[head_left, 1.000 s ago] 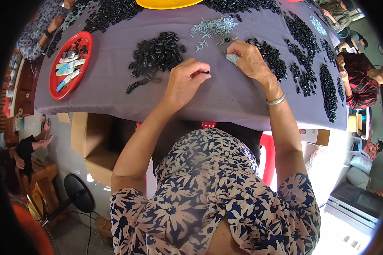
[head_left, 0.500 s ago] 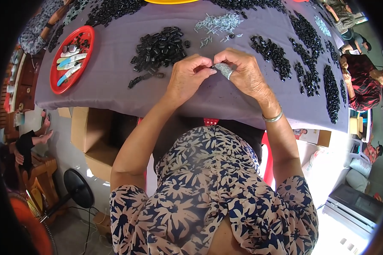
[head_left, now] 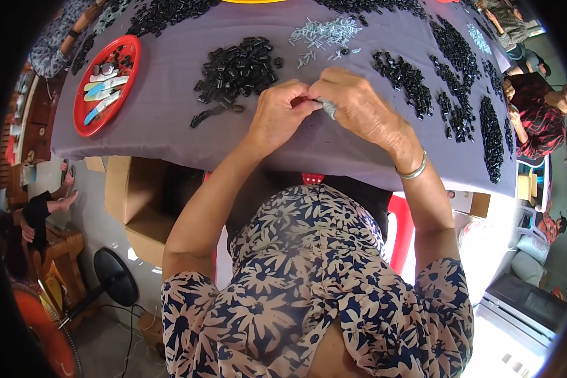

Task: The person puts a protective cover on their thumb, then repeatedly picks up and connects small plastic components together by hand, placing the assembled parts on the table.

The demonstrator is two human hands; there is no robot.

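Observation:
My left hand [head_left: 281, 114] and my right hand [head_left: 354, 106] meet over the near part of the table, fingertips pressed together. A small black piece sits in my left hand's pinch, mostly covered by the fingers. My right hand is closed too, its back turned up, and what its fingertips grip is hidden. A grey wrap [head_left: 327, 107] covers one finger of my right hand. Just beyond my left hand lies a heap of short black cylindrical pieces [head_left: 242, 66]. Past my right hand is a scatter of small pale, thin pins [head_left: 324, 33].
A red oval tray [head_left: 89, 130] holding blue-and-white handled knives stands at the left. More black pieces [head_left: 402, 82] spread along the right and far side of the grey tablecloth [head_left: 170, 120]. Cardboard boxes [head_left: 116, 192] stand below the edge. Other people sit around.
My right hand has rolled over, showing more of its back, and its wrist has shifted slightly right. My left hand has barely moved. The black piece between the fingertips is now more hidden.

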